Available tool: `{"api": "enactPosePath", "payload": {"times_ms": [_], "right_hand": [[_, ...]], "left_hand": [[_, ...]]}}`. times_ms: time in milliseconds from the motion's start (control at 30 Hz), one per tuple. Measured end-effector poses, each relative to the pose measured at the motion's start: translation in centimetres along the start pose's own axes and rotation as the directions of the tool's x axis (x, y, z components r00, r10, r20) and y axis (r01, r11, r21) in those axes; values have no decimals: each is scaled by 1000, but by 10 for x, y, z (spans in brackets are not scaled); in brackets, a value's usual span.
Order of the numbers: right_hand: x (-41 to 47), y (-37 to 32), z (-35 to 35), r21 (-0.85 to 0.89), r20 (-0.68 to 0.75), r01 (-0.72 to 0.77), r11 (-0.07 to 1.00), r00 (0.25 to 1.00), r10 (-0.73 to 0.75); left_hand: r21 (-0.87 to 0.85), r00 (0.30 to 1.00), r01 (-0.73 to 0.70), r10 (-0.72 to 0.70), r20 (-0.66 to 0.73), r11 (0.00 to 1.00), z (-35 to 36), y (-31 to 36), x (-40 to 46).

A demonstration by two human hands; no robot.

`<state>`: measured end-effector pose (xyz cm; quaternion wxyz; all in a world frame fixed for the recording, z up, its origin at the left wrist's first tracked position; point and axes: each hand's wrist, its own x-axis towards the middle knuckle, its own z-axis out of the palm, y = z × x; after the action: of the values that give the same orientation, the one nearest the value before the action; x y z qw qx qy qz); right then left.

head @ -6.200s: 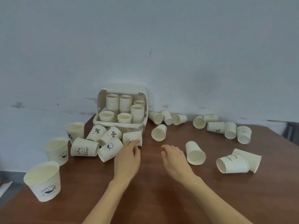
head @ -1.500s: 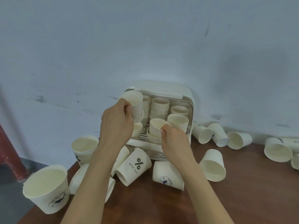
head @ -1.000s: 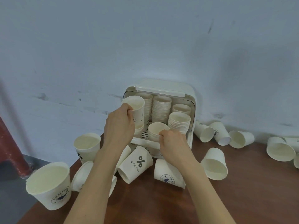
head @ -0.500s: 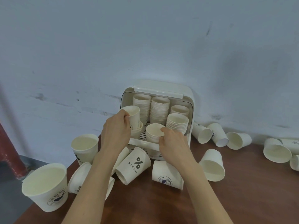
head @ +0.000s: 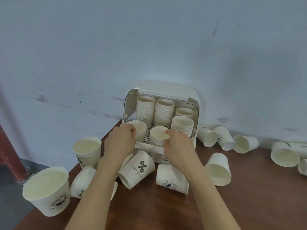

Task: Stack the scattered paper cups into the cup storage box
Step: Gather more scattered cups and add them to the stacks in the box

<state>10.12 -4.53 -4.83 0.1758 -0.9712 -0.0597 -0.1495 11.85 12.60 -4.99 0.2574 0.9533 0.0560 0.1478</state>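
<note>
Lying on its side in the lower centre of the frame, one paper cup (head: 137, 168) reads "NICE DAY" under a large percent sign; another tipped cup (head: 172, 179) just right of it shows "Fell" above a dark emblem. The cup storage box (head: 167, 92) stands open at centre against the wall, stacks of cups inside. The left hand (head: 120, 143) curls its fingers round the rim of the front-left stack (head: 138, 128). The right hand (head: 179, 145) pinches the rim of the front-middle stack (head: 157, 134). Both forearms reach up from the bottom edge over the brown table (head: 249, 196).
</note>
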Motion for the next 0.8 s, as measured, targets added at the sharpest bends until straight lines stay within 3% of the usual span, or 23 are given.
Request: {"api": "enactPosePath", "payload": {"times_ms": [367, 800], "right_hand": [[-3, 0, -8, 14, -7, -7, 1000, 1000, 7], [-47, 1, -51, 41, -121, 16, 999, 993, -11]], "left_hand": [[-34, 1000, -11, 11, 2, 999, -1, 3, -4], [-297, 965, -234, 186, -183, 926, -23, 50, -77]]}}
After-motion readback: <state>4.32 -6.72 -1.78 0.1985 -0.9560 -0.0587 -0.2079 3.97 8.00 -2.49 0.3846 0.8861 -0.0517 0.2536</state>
